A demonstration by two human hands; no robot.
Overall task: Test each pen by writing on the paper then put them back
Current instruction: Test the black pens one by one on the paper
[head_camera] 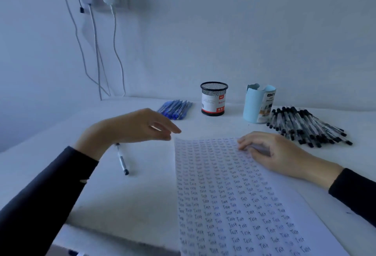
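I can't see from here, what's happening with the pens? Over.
Left hand open, above table. Right hand resting on paper. One pen lying left of paper. Nothing blocking.

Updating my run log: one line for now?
left hand open, raised | right hand on paper | one pen lying loose

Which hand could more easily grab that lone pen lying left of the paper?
Left, probably. The left hand hovers open almost directly above the pen's upper end, while the right hand rests on the paper, towards the side of the sheet away from the pen.
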